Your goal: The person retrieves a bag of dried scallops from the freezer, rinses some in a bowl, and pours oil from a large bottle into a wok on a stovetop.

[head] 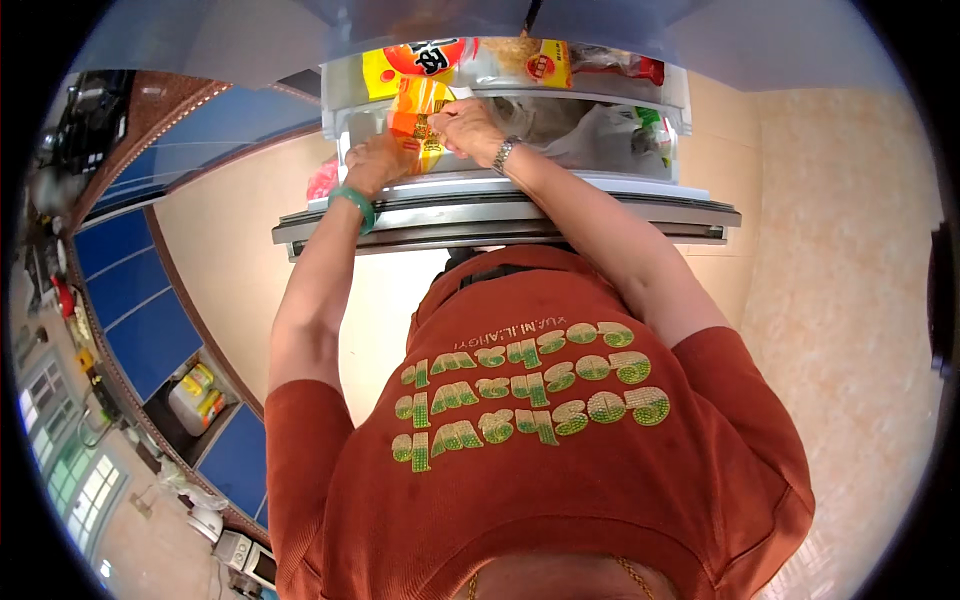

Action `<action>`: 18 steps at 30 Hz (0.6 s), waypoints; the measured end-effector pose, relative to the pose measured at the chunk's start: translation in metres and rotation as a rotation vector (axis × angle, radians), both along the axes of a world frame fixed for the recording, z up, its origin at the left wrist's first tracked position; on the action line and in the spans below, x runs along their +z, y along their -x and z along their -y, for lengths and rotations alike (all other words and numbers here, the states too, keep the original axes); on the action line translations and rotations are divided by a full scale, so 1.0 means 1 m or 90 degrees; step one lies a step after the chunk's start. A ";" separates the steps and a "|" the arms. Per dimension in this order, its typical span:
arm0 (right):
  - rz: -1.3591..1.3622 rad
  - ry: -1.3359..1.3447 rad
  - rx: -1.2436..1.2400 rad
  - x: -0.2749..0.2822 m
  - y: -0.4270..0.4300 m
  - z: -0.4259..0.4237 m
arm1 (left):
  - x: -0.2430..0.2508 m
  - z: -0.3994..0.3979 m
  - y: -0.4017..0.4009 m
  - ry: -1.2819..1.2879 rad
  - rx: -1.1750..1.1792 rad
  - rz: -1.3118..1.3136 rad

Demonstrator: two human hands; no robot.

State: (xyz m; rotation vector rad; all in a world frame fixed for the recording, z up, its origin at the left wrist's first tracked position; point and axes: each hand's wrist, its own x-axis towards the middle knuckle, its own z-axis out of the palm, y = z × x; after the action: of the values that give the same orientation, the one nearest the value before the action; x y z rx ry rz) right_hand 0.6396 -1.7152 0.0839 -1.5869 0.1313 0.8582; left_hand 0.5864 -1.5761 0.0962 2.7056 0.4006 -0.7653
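Note:
Between my two hands is an orange and yellow plastic food packet (420, 97), over the left part of an open refrigerator drawer (450, 178). My left hand (377, 161), below a green bangle, grips the packet's lower left side. With bent fingers, my right hand (469, 129), a metal watch (505, 154) at its wrist, pinches the packet's right side. Clear plastic bags (592, 139) lie in the drawer to the right, beside a green and white packet (654, 135). Behind, a second drawer holds a yellow and red packet (424, 64) and a bag of brown food (525, 60).
The steel-edged drawer front (510, 219) spans the space before my body. A pink plastic bag (323, 180) shows at its left end. Blue cabinets (154, 322) and a counter curve along the left; a tiled wall (840, 300) stands at the right.

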 end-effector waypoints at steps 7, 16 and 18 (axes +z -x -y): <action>-0.019 0.110 0.090 -0.034 -0.007 -0.010 | 0.056 0.028 0.012 0.003 -0.206 0.353; -0.163 -0.065 0.239 -0.007 -0.022 0.066 | -0.013 0.019 -0.008 0.265 -0.257 0.235; -0.137 -0.153 0.156 0.017 -0.021 0.090 | -0.028 0.017 -0.018 0.235 -0.272 0.184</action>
State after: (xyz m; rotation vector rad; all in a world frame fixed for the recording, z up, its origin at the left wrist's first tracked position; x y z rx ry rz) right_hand 0.6602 -1.8049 0.1004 -1.2994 -0.0141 1.1906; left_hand 0.6040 -1.5933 0.0683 2.5092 -0.3627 -0.4732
